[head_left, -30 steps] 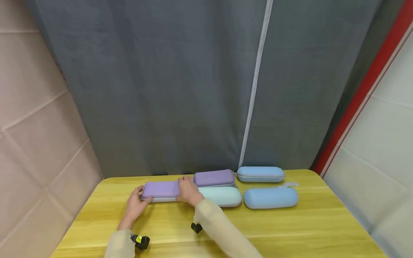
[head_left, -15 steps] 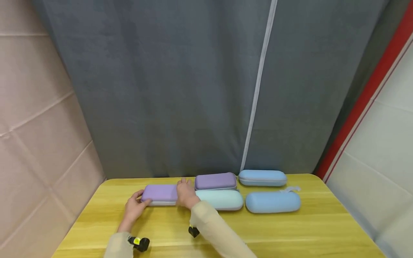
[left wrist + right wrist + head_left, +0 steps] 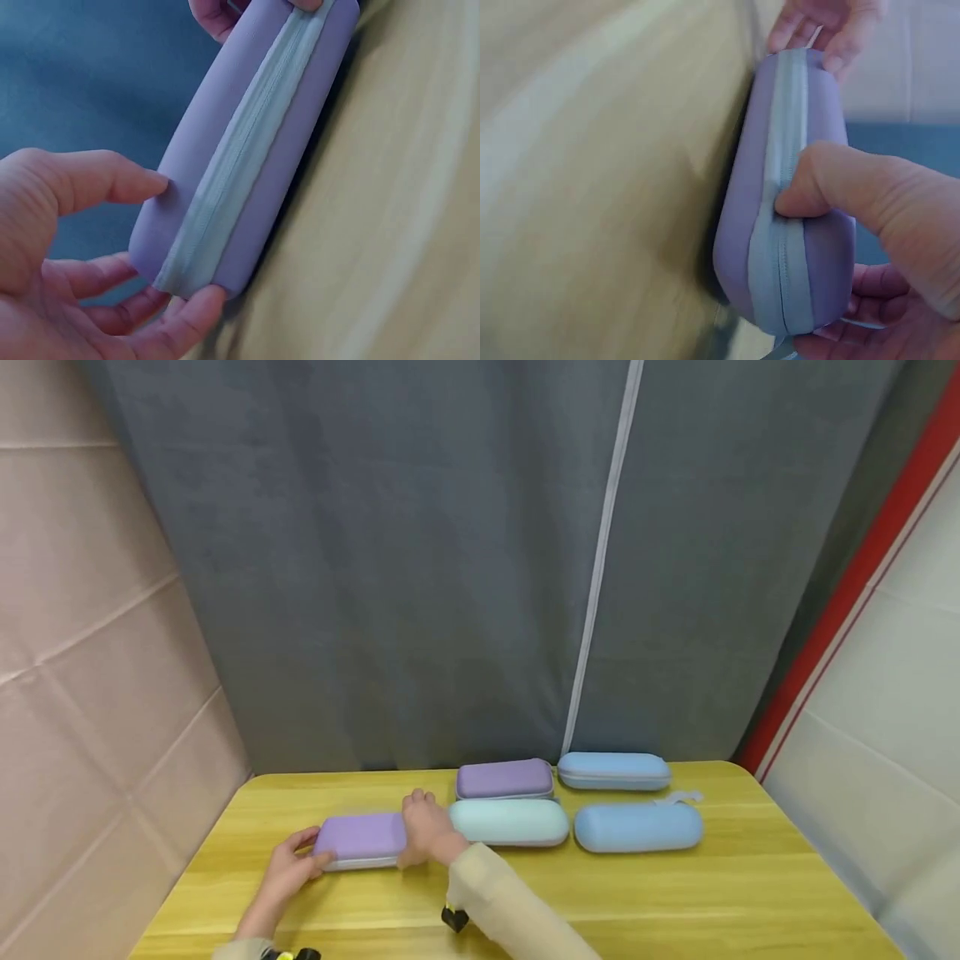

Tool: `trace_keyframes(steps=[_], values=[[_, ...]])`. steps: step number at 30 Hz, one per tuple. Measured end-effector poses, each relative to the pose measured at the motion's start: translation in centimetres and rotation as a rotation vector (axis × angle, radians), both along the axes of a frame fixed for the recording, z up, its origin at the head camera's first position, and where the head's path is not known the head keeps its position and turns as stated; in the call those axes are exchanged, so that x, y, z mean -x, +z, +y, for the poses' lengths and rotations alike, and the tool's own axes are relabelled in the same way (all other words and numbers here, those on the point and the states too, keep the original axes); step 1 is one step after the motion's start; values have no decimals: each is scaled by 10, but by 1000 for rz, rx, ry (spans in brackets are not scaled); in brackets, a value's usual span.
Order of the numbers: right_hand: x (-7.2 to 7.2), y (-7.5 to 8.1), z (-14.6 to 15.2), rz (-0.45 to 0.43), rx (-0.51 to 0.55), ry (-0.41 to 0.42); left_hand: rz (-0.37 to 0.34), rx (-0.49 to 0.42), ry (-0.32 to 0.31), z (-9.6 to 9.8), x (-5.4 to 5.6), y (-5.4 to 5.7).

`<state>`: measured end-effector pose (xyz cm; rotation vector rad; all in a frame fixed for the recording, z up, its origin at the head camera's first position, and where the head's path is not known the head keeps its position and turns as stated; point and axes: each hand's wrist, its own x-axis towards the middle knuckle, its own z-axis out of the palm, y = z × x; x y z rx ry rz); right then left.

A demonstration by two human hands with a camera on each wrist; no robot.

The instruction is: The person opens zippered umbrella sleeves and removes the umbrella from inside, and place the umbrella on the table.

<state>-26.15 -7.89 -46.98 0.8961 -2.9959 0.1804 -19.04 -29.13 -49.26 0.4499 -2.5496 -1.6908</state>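
Observation:
A light purple zippered hard case [image 3: 360, 837] lies at the left of the wooden table, with both hands at its ends. My left hand [image 3: 287, 867] grips the left end; in the left wrist view, its thumb [image 3: 124, 178] presses the side and the other fingers curl round the end. My right hand [image 3: 427, 829] holds the right end. In the right wrist view, the right thumb [image 3: 817, 184] presses on the pale zipper band [image 3: 784, 247], fingers wrapping the far side. The case's underside sits close over the table.
Just right of my right hand lies a mint case [image 3: 510, 822], with a darker purple case [image 3: 504, 779] behind it. Two blue cases, one at the back [image 3: 613, 771] and one in front [image 3: 637, 827], lie farther right. A grey curtain [image 3: 420, 568] hangs behind the table [image 3: 637, 910].
Both hands have brought the light purple case toward the front and slightly left, away from the mint case. The other cases keep their places; the head view has shifted a little.

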Motion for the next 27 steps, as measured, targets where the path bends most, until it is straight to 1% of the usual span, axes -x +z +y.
trace_keyframes(steps=[2, 6, 9, 12, 15, 18, 21, 25, 27], values=[[-10, 2, 4, 3, 12, 27, -27, -23, -9, 1, -10, 2], [-31, 5, 13, 17, 32, 64, -76, -21, -3, 8, -29, 7], [-43, 5, 19, 26, 54, 83, -90, 8, 6, 15, -41, 8], [-53, 2, 28, 44, 72, 100, -89, 32, 13, 22, -50, 9], [-62, 2, 39, 52, 85, 113, -95, 62, 3, 30, -57, 10], [-70, 4, 53, 41, 111, 109, -97, 85, -3, 40, -61, 7], [-78, 5, 69, 33, 135, 96, -78, 106, -13, 54, -65, 6], [-85, 7, 90, 18, 160, 73, -39, 110, -38, 77, -70, 12], [-87, 7, 100, 1, 177, 62, -21, 106, -46, 87, -73, 13]])
